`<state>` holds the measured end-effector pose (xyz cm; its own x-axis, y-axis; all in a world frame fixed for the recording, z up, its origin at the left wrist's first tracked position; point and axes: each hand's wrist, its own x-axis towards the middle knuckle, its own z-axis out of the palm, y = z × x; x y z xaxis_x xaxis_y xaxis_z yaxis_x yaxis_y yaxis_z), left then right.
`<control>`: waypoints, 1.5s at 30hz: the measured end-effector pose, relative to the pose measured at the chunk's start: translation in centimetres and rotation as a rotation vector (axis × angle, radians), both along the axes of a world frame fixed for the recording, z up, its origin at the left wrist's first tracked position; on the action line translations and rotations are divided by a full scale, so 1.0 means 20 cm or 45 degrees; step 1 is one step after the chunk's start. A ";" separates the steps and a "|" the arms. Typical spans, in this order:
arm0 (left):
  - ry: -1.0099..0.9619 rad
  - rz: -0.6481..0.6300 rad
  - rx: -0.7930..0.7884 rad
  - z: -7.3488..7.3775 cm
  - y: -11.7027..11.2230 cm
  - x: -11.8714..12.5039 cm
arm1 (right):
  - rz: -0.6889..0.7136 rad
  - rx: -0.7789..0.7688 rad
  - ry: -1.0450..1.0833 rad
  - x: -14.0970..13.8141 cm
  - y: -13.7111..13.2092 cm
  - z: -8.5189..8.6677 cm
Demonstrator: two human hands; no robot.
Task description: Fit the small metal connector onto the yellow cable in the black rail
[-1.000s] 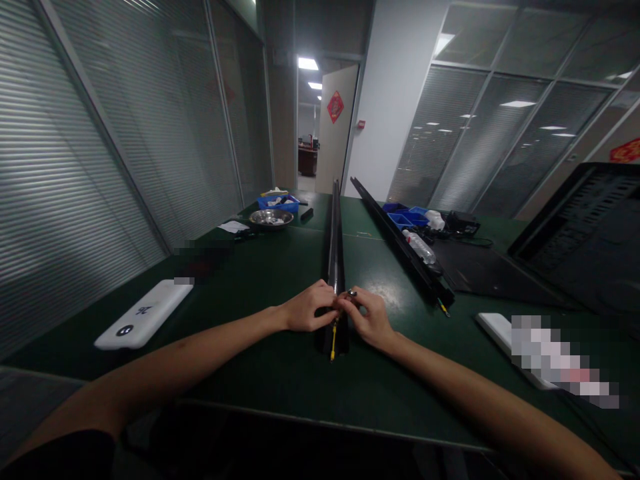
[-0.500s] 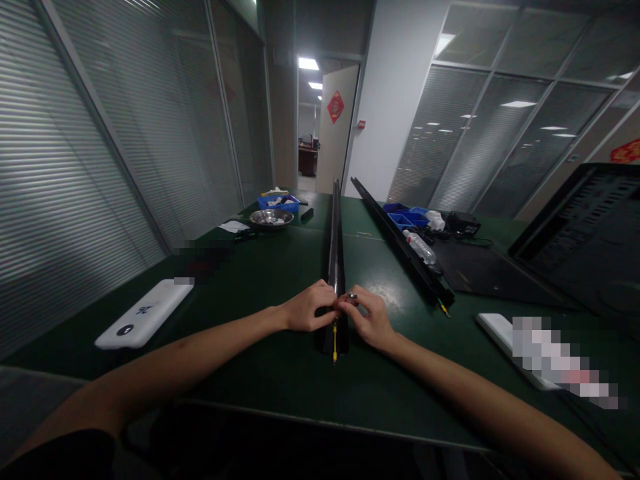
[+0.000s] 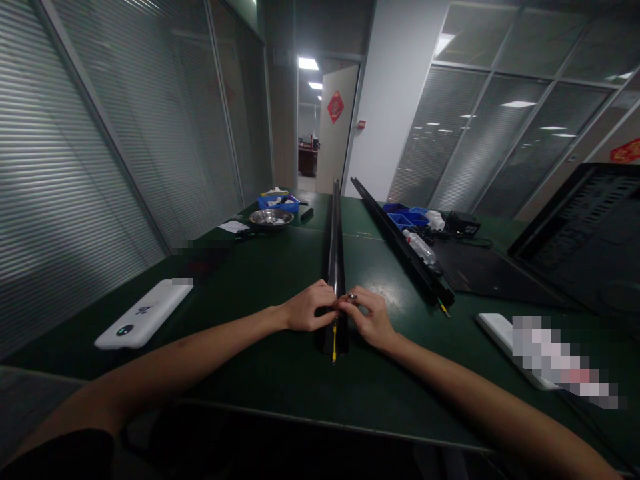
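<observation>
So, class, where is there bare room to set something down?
Bare tabletop lies beyond the left hand, between the left white case and central rail; also between central rail and right rail. Crowded: past right rail, around bottle and blue bins.

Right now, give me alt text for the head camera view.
A person's left hand and right hand meet over a long black channel near a yellow wire, on a green table. Another black channel lies to the right.
</observation>
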<state>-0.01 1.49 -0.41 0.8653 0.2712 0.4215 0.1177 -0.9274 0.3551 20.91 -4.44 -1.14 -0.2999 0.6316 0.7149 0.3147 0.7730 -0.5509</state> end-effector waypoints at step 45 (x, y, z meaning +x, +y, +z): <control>-0.027 -0.008 0.011 0.01 -0.01 0.00 | -0.098 -0.033 0.002 0.00 -0.01 0.01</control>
